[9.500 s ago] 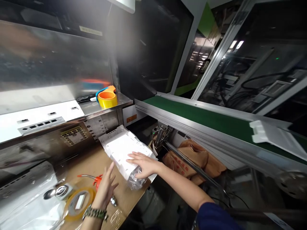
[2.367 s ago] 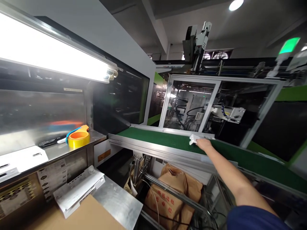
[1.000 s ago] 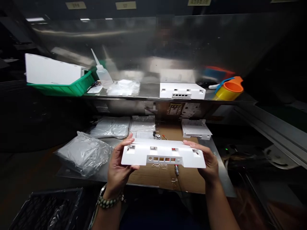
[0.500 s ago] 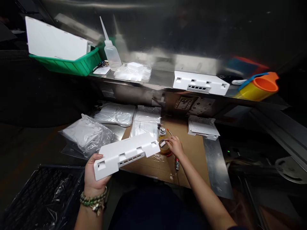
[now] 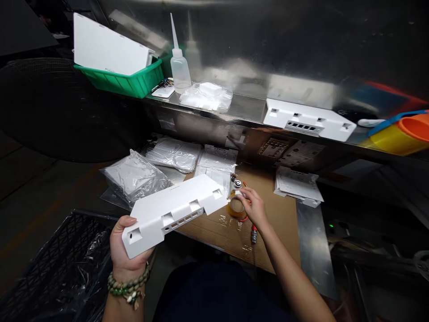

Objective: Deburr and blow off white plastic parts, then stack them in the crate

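My left hand (image 5: 129, 241) is closed around the left end of a white plastic housing (image 5: 177, 203), holding it tilted above the work surface. Port cutouts and square recesses run along its lower side. My right hand (image 5: 253, 205) pinches a small white piece (image 5: 238, 192) at its fingertips, over a roll of tape (image 5: 236, 206). What exactly that piece is cannot be made out. Close to the tape lie a round metal object (image 5: 237, 184) and a red-handled tool (image 5: 254, 235). A bead bracelet circles my left wrist.
Bagged white panels (image 5: 134, 174) lie at left, with stacked white parts (image 5: 298, 185) at right on cardboard (image 5: 278, 232). On the shelf stand a green bin (image 5: 117, 82), a squeeze bottle (image 5: 181, 74) and another housing (image 5: 308, 120). A black crate (image 5: 50, 259) sits lower left.
The view has shifted, so the shelf things appear farther right. My right hand has drawn the small white piece to the far edge of the tape roll. The left hand keeps hold of the housing.
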